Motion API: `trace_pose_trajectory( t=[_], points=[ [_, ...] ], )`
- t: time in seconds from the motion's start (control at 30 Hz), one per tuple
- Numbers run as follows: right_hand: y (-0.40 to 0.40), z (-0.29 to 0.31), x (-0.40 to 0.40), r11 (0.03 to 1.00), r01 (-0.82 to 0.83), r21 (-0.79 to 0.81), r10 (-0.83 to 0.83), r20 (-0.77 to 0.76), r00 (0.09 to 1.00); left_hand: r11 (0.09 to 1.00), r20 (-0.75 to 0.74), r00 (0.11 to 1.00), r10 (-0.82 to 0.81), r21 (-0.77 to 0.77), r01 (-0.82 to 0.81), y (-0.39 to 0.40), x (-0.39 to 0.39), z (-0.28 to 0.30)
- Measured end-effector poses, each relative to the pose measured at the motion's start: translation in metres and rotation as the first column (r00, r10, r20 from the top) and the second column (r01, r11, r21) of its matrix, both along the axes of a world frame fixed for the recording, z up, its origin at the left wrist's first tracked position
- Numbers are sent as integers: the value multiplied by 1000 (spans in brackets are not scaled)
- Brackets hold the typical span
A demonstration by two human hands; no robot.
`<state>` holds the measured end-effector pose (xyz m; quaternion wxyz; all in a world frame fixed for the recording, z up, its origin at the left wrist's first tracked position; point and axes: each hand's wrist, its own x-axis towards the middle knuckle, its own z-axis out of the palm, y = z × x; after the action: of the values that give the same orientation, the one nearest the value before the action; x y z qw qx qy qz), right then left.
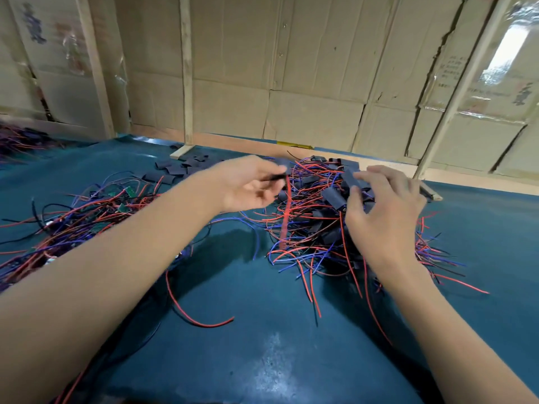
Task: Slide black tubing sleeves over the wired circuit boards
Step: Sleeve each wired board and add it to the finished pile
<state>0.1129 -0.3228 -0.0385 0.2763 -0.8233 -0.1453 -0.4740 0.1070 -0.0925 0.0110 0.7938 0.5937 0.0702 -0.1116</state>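
- Two bare hands are seen over a teal-covered worktable (pixel 262 330), where black tubing sleeves are being fitted to wired circuit boards.
- The left hand (pixel 248 185) is raised palm-up, its thumb and fingertips pinched on a blurred black piece (pixel 275 177), from which a red wire (pixel 287 211) hangs down; whether it is a sleeve or a sleeved board cannot be told.
- The right hand (pixel 382 199) is set on the right-hand pile (pixel 323 225), its thumb and curled fingers closed around one black sleeve (pixel 351 177) at the top of the heap.
- That pile is made up of sleeved pieces with red, blue and black leads, too tangled to be counted.
- A second heap (pixel 87 211) is spread at the left, with at least three bare green boards (pixel 130 191) visible among the wires.
- Loose empty sleeves (pixel 178 167) are scattered at the table's far edge, roughly a dozen.
- Printed characters are carried by the cardboard wall panels (pixel 320 68), but none can be read.
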Motion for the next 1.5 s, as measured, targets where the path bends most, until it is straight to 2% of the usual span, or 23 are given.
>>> trace_pose_trajectory(
  t=[0.07, 0.23, 0.37, 0.4, 0.43, 0.47, 0.53, 0.57, 0.6, 0.67, 0.73, 0.77, 0.83, 0.9, 0.93, 0.97, 1.03, 1.07, 1.13, 1.2, 1.27, 1.4, 1.5],
  points=[
    [2, -3, -1, 1000, -21, -17, 21, -13, 1000, 992, -4, 1000, -26, -122, 25, -23, 4, 2],
    [0, 0, -4, 999, -26, 41, 26, 12, 1000, 956, 12, 997, -74, -283, 74, -67, 9, 13],
    [-5, 6, -6, 964, -28, 264, -7, 131, 991, 785, 25, 999, 42, -619, -18, -94, 11, 25],
    [-6, 7, -6, 948, -44, 316, -8, 160, 987, 761, 19, 998, 66, -648, -38, -101, 14, 26],
    [-8, 8, -7, 934, -58, 353, -10, 187, 982, 786, 12, 998, 63, -617, -42, -107, 15, 26],
    [-10, 8, -7, 925, -65, 373, -13, 203, 979, 856, 8, 1000, 24, -516, -16, -114, 16, 24],
    [-13, 8, -6, 930, -54, 362, -17, 192, 981, 984, 2, 992, -128, -129, 127, -121, 18, 17],
    [-13, 7, -4, 942, -35, 334, -21, 161, 987, 975, -38, 978, -207, 69, 210, -120, 19, 14],
    [-13, 6, -2, 957, -7, 289, -29, 120, 992, 937, -89, 961, -262, 214, 276, -114, 20, 13],
    [-11, 2, 0, 983, 38, 182, -50, 59, 997, 849, -140, 934, -330, 387, 358, -91, 24, 20],
    [-9, 1, -1, 992, 46, 116, -52, 52, 997, 724, -148, 942, -301, 607, 327, -55, 30, 29],
    [-8, 1, -2, 993, 41, 110, -48, 58, 997, 620, -147, 963, -225, 741, 258, -33, 32, 31],
    [-4, 2, -5, 994, 22, 110, -30, 78, 996, 316, -155, 987, -36, 935, 158, 12, 31, 33],
    [0, 2, -6, 996, 1, 93, -9, 94, 996, -100, -209, 972, 108, 970, 220, 49, 14, 29],
    [3, 1, -7, 997, -10, 75, 3, 92, 996, -286, -269, 949, 164, 908, 307, 62, 6, 24],
    [5, 1, -8, 998, -19, 61, 14, 83, 996, -360, -316, 928, 198, 857, 368, 73, 0, 16],
    [8, 0, -9, 998, -31, 50, 27, 65, 997, -388, -373, 890, 264, 803, 452, 87, -13, 3],
    [9, -1, -9, 998, -38, 47, 35, 60, 998, -436, -357, 889, 286, 778, 453, 92, -17, 0],
    [10, -3, -10, 998, -55, 39, 53, 44, 998, -510, -240, 932, 272, 785, 351, 102, -24, -5],
    [10, -4, -9, 997, -66, 34, 65, 33, 997, -540, -192, 946, 263, 783, 309, 115, -21, -8],
    [11, -6, -9, 997, -73, 29, 72, 27, 997, -460, -161, 947, 279, 843, 279, 119, -22, -10],
    [11, -8, -8, 997, -78, 23, 78, 20, 997, -376, -112, 893, 436, 879, 294, 122, -27, -14],
    [10, -8, -7, 996, -82, 29, 81, 22, 996, -312, -73, 927, 369, 929, 197, 130, -25, -17]
  ],
)
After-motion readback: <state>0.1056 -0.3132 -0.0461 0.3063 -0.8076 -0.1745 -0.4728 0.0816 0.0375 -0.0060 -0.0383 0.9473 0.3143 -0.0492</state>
